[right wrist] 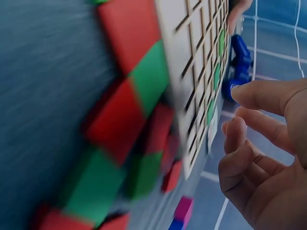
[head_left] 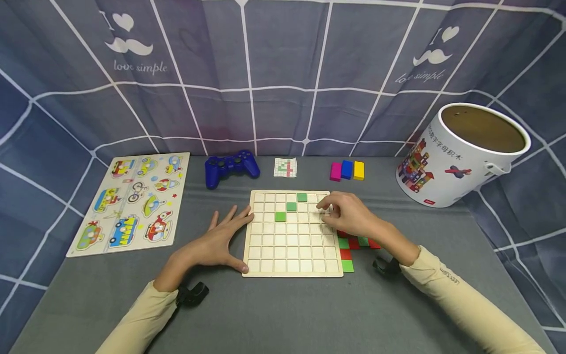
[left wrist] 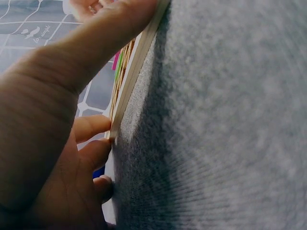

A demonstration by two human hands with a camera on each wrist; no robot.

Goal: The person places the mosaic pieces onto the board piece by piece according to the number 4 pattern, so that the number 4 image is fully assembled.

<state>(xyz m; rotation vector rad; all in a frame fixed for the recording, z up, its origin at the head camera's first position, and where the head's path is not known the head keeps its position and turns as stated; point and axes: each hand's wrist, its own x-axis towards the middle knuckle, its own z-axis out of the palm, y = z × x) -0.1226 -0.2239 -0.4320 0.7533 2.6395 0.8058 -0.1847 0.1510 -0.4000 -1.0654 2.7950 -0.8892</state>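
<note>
A wooden grid board (head_left: 292, 275) lies flat on the grey table, with three green square tiles (head_left: 280, 216) set diagonally in its upper cells. My left hand (head_left: 216, 243) is spread along the board's left side, its thumb and fingertips touching the edge. Over the upper right of the board hovers my right hand (head_left: 349, 214), fingers loosely bent and thumb apart; the right wrist view shows nothing between the fingertips. Red and green tiles (right wrist: 115, 120) lie in a loose group against the board's right side, partly hidden by the right hand and forearm in the head view.
A small printed grid card (head_left: 285, 167) lies behind the board. Left of it are a blue game controller (head_left: 232, 167) and a vehicle puzzle board (head_left: 128, 201). Pink, blue and yellow blocks (head_left: 347, 170) sit at the back right, near a white bucket (head_left: 460, 157).
</note>
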